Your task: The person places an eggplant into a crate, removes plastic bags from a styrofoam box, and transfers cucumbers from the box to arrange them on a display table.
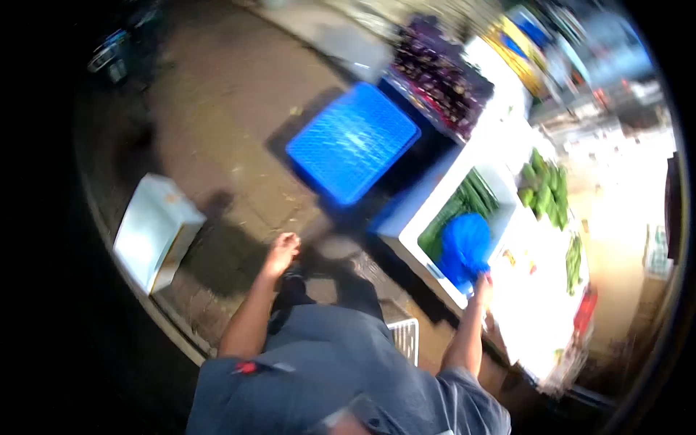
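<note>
My right hand (483, 286) is closed on the gathered neck of a blue plastic bag (466, 245). The bag looks full, but what it holds is hidden. It hangs over the near end of a white foam box (410, 236) in which long green vegetables (475, 197), perhaps cucumbers, lie. My left hand (283, 254) is held out over the ground, its fingers loosely bent and apart, with nothing visible in it.
A blue plastic crate (355, 141) stands beyond my hands, with dark purple produce (442, 72) behind it. Green vegetables (544, 190) lie on the bright stall at right. A white foam box (156, 228) sits on the ground at left, and a white slatted basket (404, 339) by my legs.
</note>
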`<action>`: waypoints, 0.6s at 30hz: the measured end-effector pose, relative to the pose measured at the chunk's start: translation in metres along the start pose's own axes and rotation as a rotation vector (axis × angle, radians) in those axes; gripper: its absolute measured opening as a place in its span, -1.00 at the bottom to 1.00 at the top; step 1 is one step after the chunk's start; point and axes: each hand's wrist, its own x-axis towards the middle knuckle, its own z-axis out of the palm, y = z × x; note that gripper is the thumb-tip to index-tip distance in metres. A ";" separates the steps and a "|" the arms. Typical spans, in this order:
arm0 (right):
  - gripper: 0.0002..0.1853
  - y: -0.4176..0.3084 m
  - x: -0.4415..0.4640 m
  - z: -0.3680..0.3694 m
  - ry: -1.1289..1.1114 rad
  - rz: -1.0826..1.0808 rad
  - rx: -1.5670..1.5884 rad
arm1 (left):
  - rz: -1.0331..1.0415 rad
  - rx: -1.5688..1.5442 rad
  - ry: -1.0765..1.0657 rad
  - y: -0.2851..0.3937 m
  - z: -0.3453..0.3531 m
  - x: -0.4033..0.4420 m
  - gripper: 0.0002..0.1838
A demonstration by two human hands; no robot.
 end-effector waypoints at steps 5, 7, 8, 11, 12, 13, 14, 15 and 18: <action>-0.71 -0.044 -0.015 0.001 0.120 -0.157 0.062 | 0.067 0.287 -0.339 0.045 0.189 0.004 -0.67; -0.75 -0.077 -0.020 0.000 0.091 -0.146 0.093 | 0.109 0.373 -0.532 0.063 0.260 0.012 -0.75; -0.76 -0.071 -0.012 -0.012 0.062 -0.128 0.128 | 0.144 0.431 -0.624 0.058 0.295 0.011 -0.78; -0.81 -0.070 -0.003 -0.025 0.025 -0.165 0.271 | 0.264 0.726 -0.750 0.087 0.392 -0.013 -0.74; -0.81 -0.091 -0.015 -0.024 0.009 -0.148 0.351 | 0.296 0.814 -0.799 0.098 0.424 -0.028 -0.72; -0.81 -0.078 -0.009 -0.027 -0.022 -0.162 0.379 | 0.382 0.801 -0.857 0.087 0.453 -0.031 -0.71; -0.81 -0.070 -0.005 -0.030 -0.055 -0.174 0.403 | 0.464 0.784 -0.916 0.080 0.480 -0.034 -0.69; -0.81 -0.066 -0.006 -0.030 -0.081 -0.182 0.432 | 0.530 0.795 -1.003 0.087 0.503 -0.041 -0.66; -0.80 -0.074 -0.018 -0.033 -0.064 -0.072 0.422 | 1.013 0.757 -1.209 0.066 0.563 -0.037 -0.65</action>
